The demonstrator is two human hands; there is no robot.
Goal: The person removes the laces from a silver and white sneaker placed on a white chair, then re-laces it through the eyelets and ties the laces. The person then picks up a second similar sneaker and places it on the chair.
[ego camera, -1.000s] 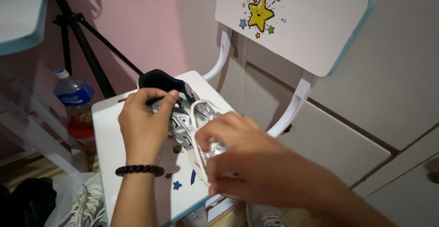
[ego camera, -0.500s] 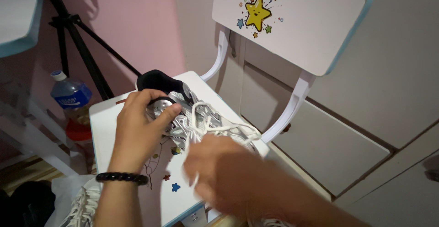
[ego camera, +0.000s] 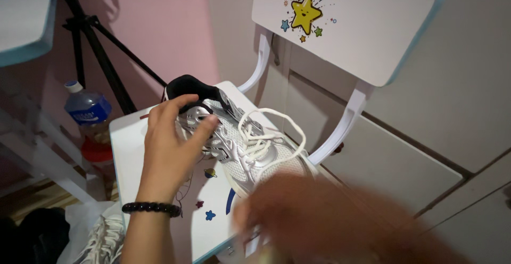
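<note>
Silver-white sneaker (ego camera: 239, 139) lay on small white chair (ego camera: 128, 152), toe at 4 o'clock. Left hand (ego camera: 173, 147) pressed on heel side, fingers clamped on sneaker. Right hand (ego camera: 319, 216) blurred at 5 o'clock, finger state unclear. Loose lace (ego camera: 277, 128) looped on top.

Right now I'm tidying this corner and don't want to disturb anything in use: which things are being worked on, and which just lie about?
In use:
silver-and-white sneaker, steadied by the left hand
its loose white lace
right hand, blurred
small white chair under the shoe

Lying about:
blue-labelled water bottle
black tripod
second sneaker
</note>
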